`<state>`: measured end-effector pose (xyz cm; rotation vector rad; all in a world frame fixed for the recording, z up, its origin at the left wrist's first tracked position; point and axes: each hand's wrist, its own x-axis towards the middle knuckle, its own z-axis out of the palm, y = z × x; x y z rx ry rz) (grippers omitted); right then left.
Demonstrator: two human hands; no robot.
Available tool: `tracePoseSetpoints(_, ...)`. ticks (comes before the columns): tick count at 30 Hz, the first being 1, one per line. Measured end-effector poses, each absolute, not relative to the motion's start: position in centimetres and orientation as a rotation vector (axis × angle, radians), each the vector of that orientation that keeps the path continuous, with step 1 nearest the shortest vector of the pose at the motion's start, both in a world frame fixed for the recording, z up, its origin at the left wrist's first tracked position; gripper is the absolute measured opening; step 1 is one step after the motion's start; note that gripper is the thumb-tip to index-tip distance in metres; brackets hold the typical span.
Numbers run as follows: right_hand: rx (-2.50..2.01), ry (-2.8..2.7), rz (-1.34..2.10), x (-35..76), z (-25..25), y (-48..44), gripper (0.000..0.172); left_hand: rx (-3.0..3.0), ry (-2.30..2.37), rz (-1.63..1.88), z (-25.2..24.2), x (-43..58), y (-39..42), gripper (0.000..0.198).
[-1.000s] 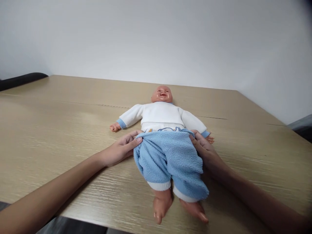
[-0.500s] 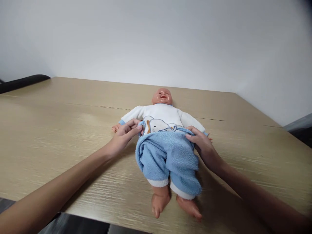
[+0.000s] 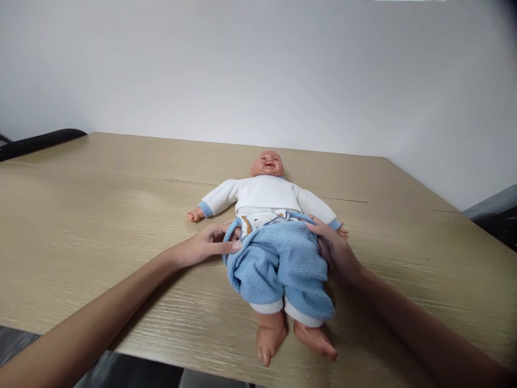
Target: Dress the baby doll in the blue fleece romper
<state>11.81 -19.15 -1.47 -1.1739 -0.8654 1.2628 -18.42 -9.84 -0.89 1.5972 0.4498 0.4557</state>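
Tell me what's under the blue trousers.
The doll's legs fill the blue trousers; only its bare feet show below the cuffs. Both hands, left hand and right hand, grip the waistband; the hips are covered.

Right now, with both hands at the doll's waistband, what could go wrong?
The doll's feet sit at the table's near edge, so a tug toward the person could slide the doll off. The left hand and right hand grip the blue trousers at uneven heights; the waistband may bunch or twist.

light blue fleece trousers (image 3: 278,264) with white cuffs, white top (image 3: 266,195) with blue cuffs, pale wood-grain table (image 3: 100,215)
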Motion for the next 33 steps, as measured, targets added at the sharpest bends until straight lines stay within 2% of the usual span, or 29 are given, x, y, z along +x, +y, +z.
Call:
tracePoseSetpoints(4,-1.076,-0.807,1.378,11.2,-0.9,-19.2,0.023,1.354,0.506,0.531,-1.6,-18.0,-10.2,0.029)
tracePoseSetpoints(9,-1.085,-0.778,1.362,11.8,-1.6,-19.4,0.021,1.113,0.516,0.666,-2.5,-16.9,-10.7,0.02)
tracePoseSetpoints(20,-1.09,-0.805,1.379,12.4,-2.5,-19.4,0.027,1.048,0.52,0.649,-2.1,-15.2,-11.4,0.038)
tracePoseSetpoints(25,-1.244,-1.036,1.212,13.1,-2.8,-19.4,0.032,1.325,0.49,0.647,-2.2,-17.1,-10.2,0.045)
tracePoseSetpoints(29,-1.458,-1.204,0.935,13.6,-3.6,-19.8,0.042,1.687,0.476,0.442,-1.1,-19.1,-9.5,0.061)
tracePoseSetpoints(33,-1.495,-0.985,1.024,12.7,-3.9,-20.5,0.045,1.757,0.501,0.325,-0.4,-19.5,-9.6,0.053)
